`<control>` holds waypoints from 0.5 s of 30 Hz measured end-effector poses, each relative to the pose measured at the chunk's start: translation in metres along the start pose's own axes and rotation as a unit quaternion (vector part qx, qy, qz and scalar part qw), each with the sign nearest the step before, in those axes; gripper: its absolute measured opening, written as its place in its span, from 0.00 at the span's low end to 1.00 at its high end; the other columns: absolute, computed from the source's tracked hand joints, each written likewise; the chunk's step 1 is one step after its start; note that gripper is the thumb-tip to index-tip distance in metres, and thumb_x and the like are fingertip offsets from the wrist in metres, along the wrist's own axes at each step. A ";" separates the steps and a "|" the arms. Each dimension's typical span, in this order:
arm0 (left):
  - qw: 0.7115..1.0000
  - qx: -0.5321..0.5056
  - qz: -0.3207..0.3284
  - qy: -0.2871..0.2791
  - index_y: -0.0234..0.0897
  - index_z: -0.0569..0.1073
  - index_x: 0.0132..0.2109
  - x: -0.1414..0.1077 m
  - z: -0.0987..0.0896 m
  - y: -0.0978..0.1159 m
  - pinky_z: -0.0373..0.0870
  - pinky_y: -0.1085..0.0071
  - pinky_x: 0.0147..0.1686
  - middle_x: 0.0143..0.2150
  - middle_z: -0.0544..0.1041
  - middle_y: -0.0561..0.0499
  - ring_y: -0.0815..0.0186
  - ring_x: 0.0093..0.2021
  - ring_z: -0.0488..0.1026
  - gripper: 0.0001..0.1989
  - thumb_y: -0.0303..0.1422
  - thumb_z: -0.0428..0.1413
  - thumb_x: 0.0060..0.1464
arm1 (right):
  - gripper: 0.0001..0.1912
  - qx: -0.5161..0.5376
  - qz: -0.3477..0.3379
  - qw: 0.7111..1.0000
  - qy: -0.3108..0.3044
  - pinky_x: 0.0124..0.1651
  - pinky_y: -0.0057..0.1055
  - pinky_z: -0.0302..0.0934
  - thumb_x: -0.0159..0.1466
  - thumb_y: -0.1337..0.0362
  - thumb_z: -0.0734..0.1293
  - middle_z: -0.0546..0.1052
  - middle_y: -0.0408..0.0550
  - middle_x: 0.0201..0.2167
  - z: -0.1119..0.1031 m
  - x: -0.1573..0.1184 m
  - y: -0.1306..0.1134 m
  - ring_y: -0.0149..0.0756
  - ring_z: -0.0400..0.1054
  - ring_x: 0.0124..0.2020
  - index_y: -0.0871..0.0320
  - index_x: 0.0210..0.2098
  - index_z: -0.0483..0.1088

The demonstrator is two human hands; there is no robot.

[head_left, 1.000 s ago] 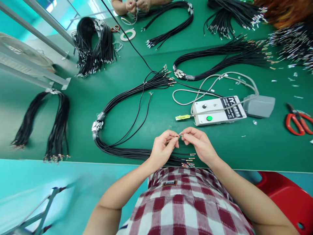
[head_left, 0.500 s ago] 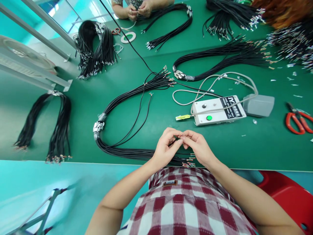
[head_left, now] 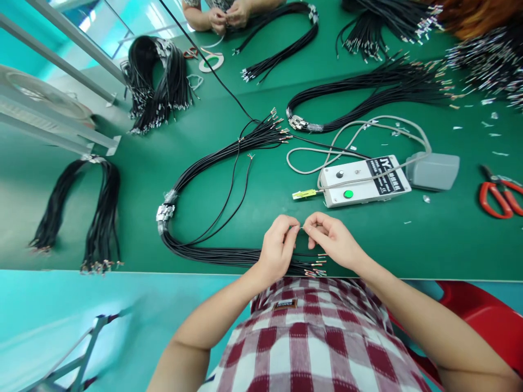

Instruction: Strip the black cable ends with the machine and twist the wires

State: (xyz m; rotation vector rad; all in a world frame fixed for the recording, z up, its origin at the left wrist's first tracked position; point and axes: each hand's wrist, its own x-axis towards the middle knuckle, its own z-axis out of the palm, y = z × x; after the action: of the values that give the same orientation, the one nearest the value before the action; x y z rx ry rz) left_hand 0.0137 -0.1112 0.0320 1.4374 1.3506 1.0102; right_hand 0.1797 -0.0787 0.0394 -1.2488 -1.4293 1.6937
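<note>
My left hand is closed in a pinch at the table's front edge. My right hand pinches just to the right of it, and a thin pale wire spans the small gap between the fingertips. The cable it belongs to is mostly hidden by my left hand. Under and beside both hands lies a U-shaped bundle of black cables, whose stripped ends show coloured wires. Silvery connectors gather at its bend on the left.
Beyond my hands sits a white control box with a green button and a yellow-green clip. Red-handled cutters lie at the right. More cable bundles rest around the green table. Across it, a co-worker's hands hold something small.
My hands have drawn slightly apart, and the thin wire now shows between the fingertips. The view has shifted a little; the things on the table stay in place.
</note>
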 end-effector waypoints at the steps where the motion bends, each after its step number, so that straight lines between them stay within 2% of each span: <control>1: 0.999 0.032 0.015 -0.003 0.38 0.72 0.40 -0.001 -0.001 0.000 0.66 0.72 0.33 0.34 0.71 0.50 0.69 0.31 0.68 0.10 0.38 0.50 0.66 | 0.13 -0.014 -0.004 1.000 -0.002 0.28 0.28 0.56 0.65 0.53 0.66 0.73 0.40 0.19 -0.001 -0.001 0.000 0.31 0.67 0.23 0.55 0.32 0.66; 4: 0.998 0.050 0.029 0.002 0.38 0.74 0.38 0.001 -0.002 -0.001 0.66 0.71 0.36 0.32 0.72 0.50 0.67 0.33 0.69 0.11 0.37 0.51 0.65 | 0.11 -0.048 -0.021 0.999 -0.004 0.27 0.28 0.57 0.67 0.55 0.64 0.73 0.40 0.20 -0.005 -0.004 0.003 0.32 0.69 0.24 0.55 0.32 0.67; 6: 1.000 -0.008 -0.012 0.009 0.37 0.73 0.36 0.005 -0.003 -0.002 0.64 0.72 0.31 0.30 0.72 0.51 0.69 0.30 0.67 0.11 0.39 0.54 0.63 | 0.10 -0.073 -0.045 0.996 0.014 0.30 0.30 0.60 0.68 0.56 0.64 0.74 0.41 0.23 -0.009 -0.006 0.004 0.33 0.70 0.25 0.54 0.34 0.68; 8: 0.993 -0.090 -0.078 0.003 0.36 0.71 0.35 0.011 -0.005 -0.002 0.60 0.75 0.25 0.27 0.70 0.53 0.72 0.24 0.63 0.13 0.42 0.57 0.59 | 0.09 -0.121 -0.084 0.987 0.059 0.36 0.32 0.63 0.69 0.57 0.63 0.76 0.43 0.29 -0.012 -0.008 0.005 0.35 0.72 0.29 0.54 0.36 0.70; 11: 0.979 -0.156 -0.129 -0.016 0.35 0.70 0.33 0.018 -0.008 0.000 0.56 0.77 0.22 0.25 0.70 0.55 0.74 0.22 0.61 0.17 0.45 0.61 0.55 | 0.08 -0.246 -0.154 0.950 0.114 0.43 0.36 0.62 0.69 0.58 0.63 0.78 0.47 0.38 -0.014 -0.009 0.002 0.37 0.73 0.36 0.53 0.42 0.72; 13: 0.979 -0.159 -0.127 -0.023 0.34 0.71 0.33 0.020 -0.009 0.001 0.57 0.78 0.23 0.25 0.70 0.54 0.74 0.23 0.62 0.17 0.45 0.62 0.54 | 0.09 -0.335 -0.196 0.915 0.106 0.44 0.38 0.60 0.68 0.57 0.65 0.79 0.49 0.41 -0.012 -0.007 -0.001 0.39 0.73 0.37 0.54 0.44 0.72; 15: 0.979 -0.160 -0.122 -0.030 0.34 0.70 0.33 0.021 -0.010 0.002 0.57 0.78 0.23 0.25 0.69 0.55 0.75 0.23 0.62 0.17 0.45 0.62 0.54 | 0.09 -0.405 -0.230 0.881 0.086 0.43 0.38 0.57 0.69 0.57 0.65 0.80 0.49 0.40 -0.008 -0.004 -0.003 0.40 0.73 0.37 0.54 0.42 0.73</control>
State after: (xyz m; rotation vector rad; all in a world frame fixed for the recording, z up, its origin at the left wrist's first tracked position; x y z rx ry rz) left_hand 0.0063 -0.0900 0.0358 1.0276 1.2214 0.9634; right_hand 0.1881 -0.0783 0.0437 -1.2535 -2.2004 0.6367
